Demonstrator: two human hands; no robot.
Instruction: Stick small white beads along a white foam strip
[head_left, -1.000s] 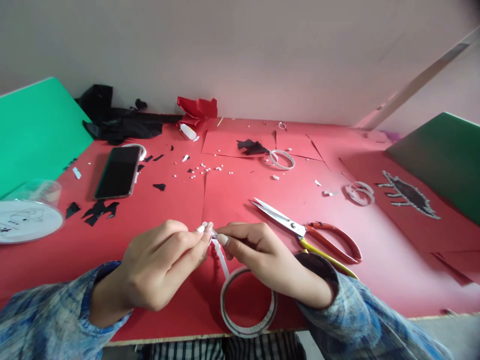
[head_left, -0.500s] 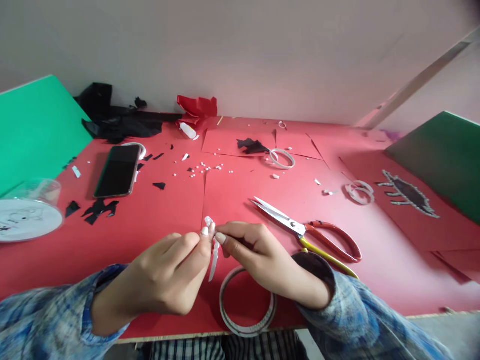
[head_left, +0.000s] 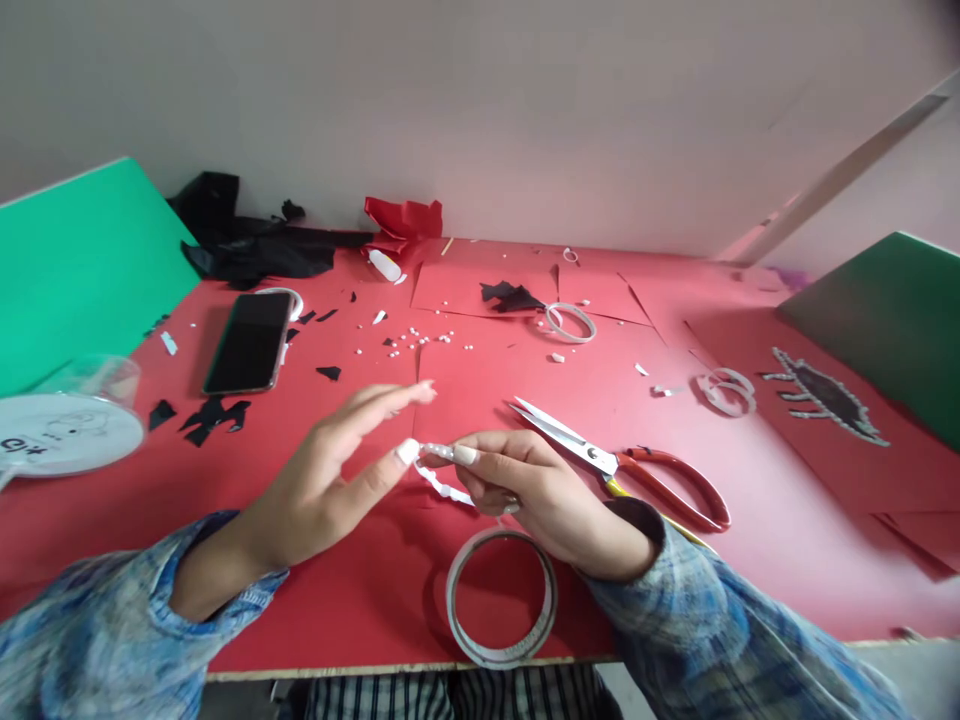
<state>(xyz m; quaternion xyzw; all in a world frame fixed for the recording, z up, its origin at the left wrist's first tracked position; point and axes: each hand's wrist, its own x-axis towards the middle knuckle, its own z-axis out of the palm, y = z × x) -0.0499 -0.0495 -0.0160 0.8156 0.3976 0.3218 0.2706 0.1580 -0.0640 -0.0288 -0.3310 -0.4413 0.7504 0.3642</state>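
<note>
My right hand (head_left: 529,485) pinches a narrow, bumpy white strip (head_left: 448,490), which looks like twisted tape. The strip loops down and back below my fingertips; part of it is hidden by that hand. My left hand (head_left: 330,475) is open, its fingers stretched forward and apart from the thumb. That thumb tip is at the left end of the strip, seemingly touching it. Just below my right hand lies a large tape roll (head_left: 454,600) near the table's front edge. Partly opened scissors (head_left: 600,458) with red and yellow handles rest beyond my right wrist.
A phone (head_left: 247,342), black scraps (head_left: 214,418) and a white oval fan (head_left: 75,435) lie left on the red table. Small white beads (head_left: 420,338) are scattered ahead. Narrow tape rings (head_left: 571,322) and a dark shape edged in white (head_left: 829,393) lie farther right.
My left hand has gone from a pinch to spread fingers and moved slightly left. The strip, hanging down before, now loops toward my right hand. The view has shifted slightly.
</note>
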